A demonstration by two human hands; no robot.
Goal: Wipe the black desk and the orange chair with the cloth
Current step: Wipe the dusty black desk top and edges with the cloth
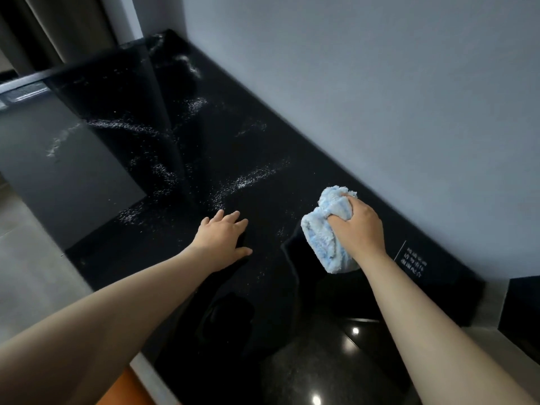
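The glossy black desk (204, 287) runs from the near edge to the far left along a grey wall. Streaks of white dust or droplets lie across its middle and far part. My right hand (361, 229) grips a bunched light-blue fluffy cloth (324, 238) and holds it down on the desk near the wall. My left hand (225, 239) rests flat on the desk with straight fingers, left of the cloth. A sliver of the orange chair (122, 390) shows at the bottom left, under my left arm.
The grey wall (380, 97) borders the desk on the right. A small white printed label (415, 263) lies on the desk by the wall. A dark curtain (38, 30) hangs at the far left. Pale floor (26, 273) lies left of the desk.
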